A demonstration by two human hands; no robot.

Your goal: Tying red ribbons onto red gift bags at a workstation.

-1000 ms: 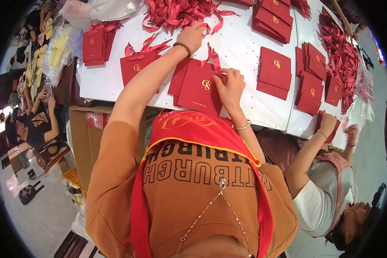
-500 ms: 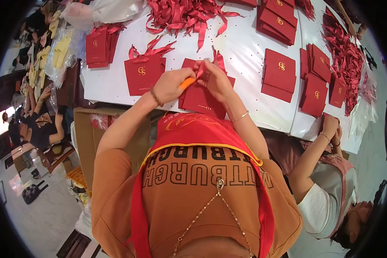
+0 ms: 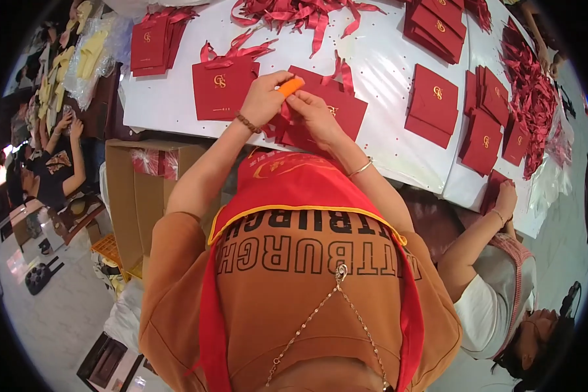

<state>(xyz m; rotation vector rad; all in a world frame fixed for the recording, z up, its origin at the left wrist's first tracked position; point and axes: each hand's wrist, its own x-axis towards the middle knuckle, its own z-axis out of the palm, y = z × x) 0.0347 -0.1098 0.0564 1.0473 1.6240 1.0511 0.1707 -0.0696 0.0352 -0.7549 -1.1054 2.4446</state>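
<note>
My left hand (image 3: 262,99) is closed in a pinch, with a short orange piece (image 3: 292,86) at its fingers; I cannot tell whether it is held or worn. Fingertips of my right hand (image 3: 315,116) meet it, also pinching. A red ribbon (image 3: 285,115) shows between and below the two hands. Beneath them lie dark red paper bags (image 3: 346,116), overlapping, with the right hand in front of the upper one. A loop of ribbon (image 3: 343,77) stands out from that bag's far edge. Left of my hands is another red bag (image 3: 223,93) with ribbon handles.
A heap of ribbons (image 3: 300,14) lies at the table's far side. Stacks of red bags stand left (image 3: 155,47) and right (image 3: 431,104). A co-worker's hand (image 3: 507,193) holds a bag at the right edge. An open cardboard box (image 3: 127,196) sits below the table, left.
Both hands have drawn back toward me, slightly leftward, off the bag's top edge, with the ribbon between them. The view has shifted, and the co-worker's bag shows more.
</note>
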